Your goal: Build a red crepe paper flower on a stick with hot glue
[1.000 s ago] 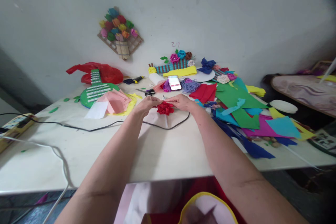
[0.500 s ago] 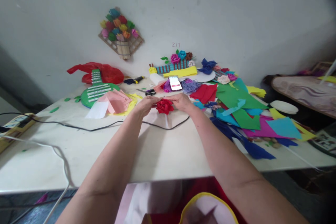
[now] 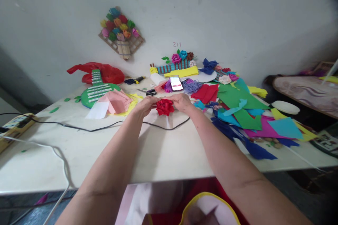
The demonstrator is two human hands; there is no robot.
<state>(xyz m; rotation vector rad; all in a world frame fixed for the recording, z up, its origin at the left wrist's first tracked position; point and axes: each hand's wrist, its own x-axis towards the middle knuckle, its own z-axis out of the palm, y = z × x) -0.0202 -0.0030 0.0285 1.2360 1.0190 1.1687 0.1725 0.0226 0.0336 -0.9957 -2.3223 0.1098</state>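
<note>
A red paper flower [image 3: 165, 107] is held up over the middle of the table between my two hands. My left hand [image 3: 146, 106] grips its left side with the fingers closed. On the other side, my right hand [image 3: 182, 102] pinches the flower's upper right edge. Just beyond my left hand lie black-handled scissors [image 3: 151, 92]. A phone [image 3: 176, 84] with a lit screen rests behind the flower, beside a bundle of purple-grey yarn [image 3: 193, 86]. Folded red paper [image 3: 205, 92] is to the right of the phone.
Coloured paper sheets [image 3: 237, 100] spread over the right side. At left are a green guitar-shaped craft [image 3: 89, 95], pink paper [image 3: 116, 101] and a power strip [image 3: 18, 126]. A black cable [image 3: 89, 130] crosses the table [image 3: 169, 158] beneath my hands. Paper flowers [image 3: 118, 24] hang on the wall.
The red flower has turned slightly between my fingers and shifted a touch to the left. Both hands keep their hold, and the things around have stayed in place.
</note>
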